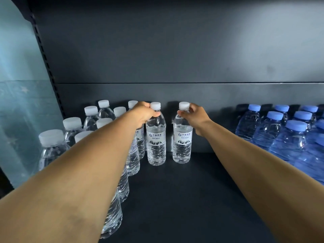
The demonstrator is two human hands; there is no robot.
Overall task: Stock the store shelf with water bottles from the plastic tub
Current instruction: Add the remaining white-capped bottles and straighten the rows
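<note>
Clear water bottles stand upright at the shelf (pixel 175 199) back — left hand (pixel 143 114) and right hand (pixel 196 116) each grip one neck (pixel 156 134) (pixel 182 135), likely aligning rows.

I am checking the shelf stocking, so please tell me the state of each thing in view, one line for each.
Left hand: closed on the neck of the left clear bottle.
Right hand: closed on the neck of the right clear bottle.
Left clear bottle: upright on the shelf, capped.
Right clear bottle: upright, capped, apart from its neighbour.
White-capped bottles: upright in rows, capped.
Blue bottles: upright, capped.
Shelf: middle bare.
</note>
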